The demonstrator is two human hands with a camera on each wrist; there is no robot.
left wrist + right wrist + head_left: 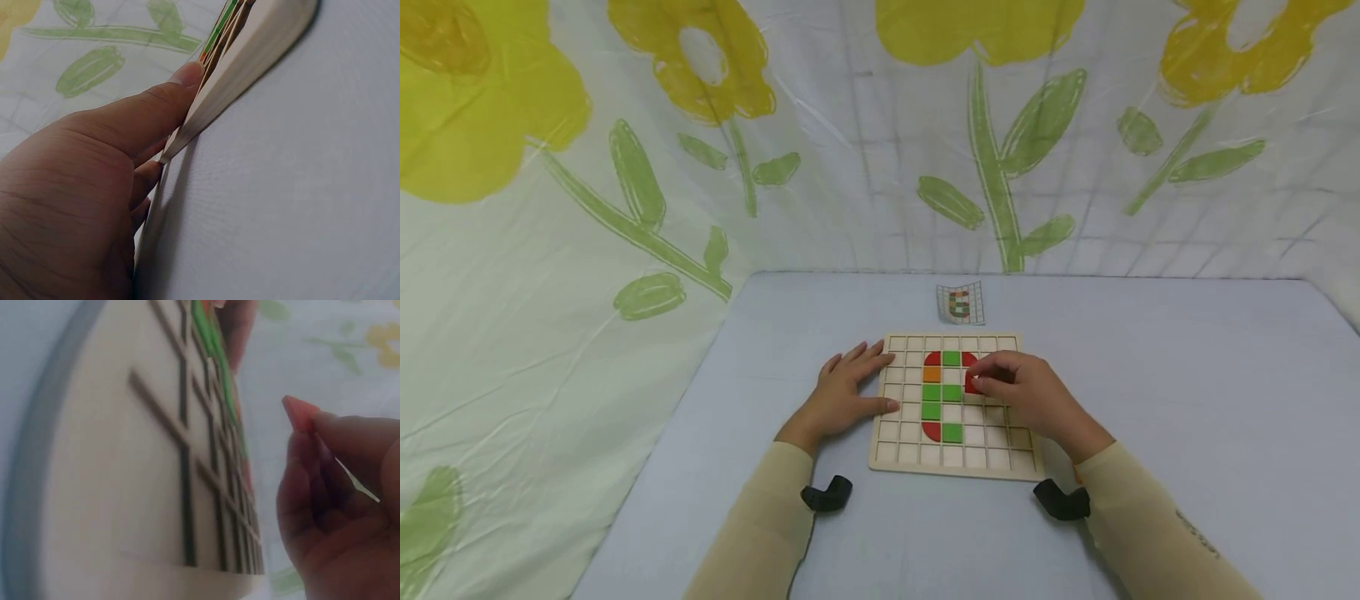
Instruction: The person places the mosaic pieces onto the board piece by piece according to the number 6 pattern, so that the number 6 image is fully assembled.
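Observation:
A wooden grid board (902,454) lies on the table. Set in its squares are several green tiles (931,411), an orange tile (931,375) and red rounded-corner tiles (932,432). My right hand (1041,400) pinches a red tile (300,414) between thumb and fingertips, just over the board's grid right of the middle green tile. Part of the right-hand squares is hidden under that hand. At the left edge, my left hand (842,396) rests with fingers spread, its thumb and fingertips touching the board's rim.
Behind the board lies a small card (960,303) printed with a coloured grid pattern. Black wrist devices (827,494) sit at both sleeves. Something orange (1078,475) shows partly by the right wrist. A flowered cloth (827,242) hangs behind the pale table (1210,375).

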